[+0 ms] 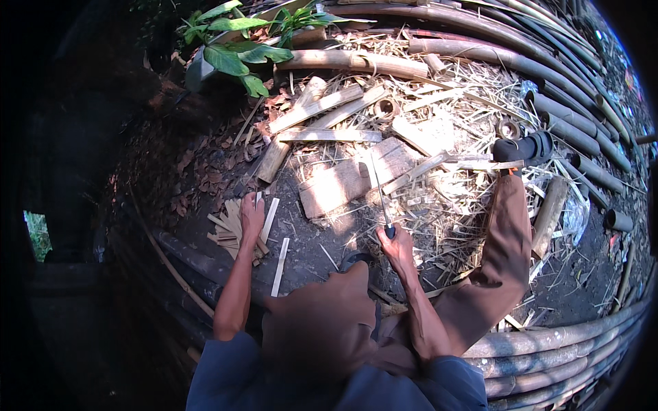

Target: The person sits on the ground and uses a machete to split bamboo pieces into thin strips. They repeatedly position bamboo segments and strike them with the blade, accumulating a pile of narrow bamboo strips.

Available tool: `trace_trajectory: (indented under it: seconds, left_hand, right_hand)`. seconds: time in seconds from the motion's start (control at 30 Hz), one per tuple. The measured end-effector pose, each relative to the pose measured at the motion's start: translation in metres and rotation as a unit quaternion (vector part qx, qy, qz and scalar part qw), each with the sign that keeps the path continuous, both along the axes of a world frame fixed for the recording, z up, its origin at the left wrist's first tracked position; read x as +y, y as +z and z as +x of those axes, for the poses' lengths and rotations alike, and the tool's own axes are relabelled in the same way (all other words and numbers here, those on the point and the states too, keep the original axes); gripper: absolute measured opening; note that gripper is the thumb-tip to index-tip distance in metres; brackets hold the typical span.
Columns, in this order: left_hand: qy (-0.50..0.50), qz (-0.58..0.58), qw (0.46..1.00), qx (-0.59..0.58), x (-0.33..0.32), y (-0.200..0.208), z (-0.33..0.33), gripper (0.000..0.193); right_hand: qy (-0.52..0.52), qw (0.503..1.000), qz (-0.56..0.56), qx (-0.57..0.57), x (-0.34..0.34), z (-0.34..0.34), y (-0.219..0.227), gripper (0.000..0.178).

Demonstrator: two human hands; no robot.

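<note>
My right hand (397,248) is wrapped around the dark handle of a long knife (381,195). The thin blade points away from me, its tip over a thick wooden block (329,190) lying on the ground. To the left, the fingers of my left hand (251,218) are closed, with a short pale end of a bamboo strip (258,197) showing at the fingertips. A small pile of split bamboo strips (226,229) lies beside and partly under that hand. One loose strip (280,267) rests on the dark soil between my hands.
Split bamboo pieces (329,135) and shavings (466,89) cover the ground beyond the block. My booted right foot (524,147) is stretched out at the right. Bamboo poles (507,65) lie along the far and right sides, more poles (548,342) near right. A leafy plant (233,51) stands far left.
</note>
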State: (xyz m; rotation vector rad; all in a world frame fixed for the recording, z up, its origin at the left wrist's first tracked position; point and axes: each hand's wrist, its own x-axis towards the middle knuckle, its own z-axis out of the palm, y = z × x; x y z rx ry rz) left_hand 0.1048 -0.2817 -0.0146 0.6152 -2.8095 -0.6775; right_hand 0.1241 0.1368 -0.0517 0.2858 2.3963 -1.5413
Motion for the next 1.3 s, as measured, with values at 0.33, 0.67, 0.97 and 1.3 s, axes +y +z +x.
trace_trajectory:
  seconds: [0.33,0.67,0.97,1.3]
  left_hand:
    - [-0.488,0.039,0.868,0.087,0.361,-0.036,-0.173,0.041]
    - [-0.404,0.277,0.868,0.081,0.342,0.003,-0.204,0.027]
    - [-0.077,0.765,0.593,-0.239,0.222,0.005,-0.132,0.032]
    - [0.037,0.864,0.439,-0.244,0.138,0.01,-0.022,0.07]
  right_hand:
    - [0.023,0.999,0.015,-0.04,-0.012,0.014,-0.029,0.049]
    - [-0.01,1.0,0.027,-0.005,-0.001,0.016,-0.05,0.039]
    - [-0.082,0.99,-0.034,-0.111,0.01,-0.007,-0.01,0.046]
    - [-0.11,0.992,-0.006,0.058,0.011,0.003,0.027,0.033]
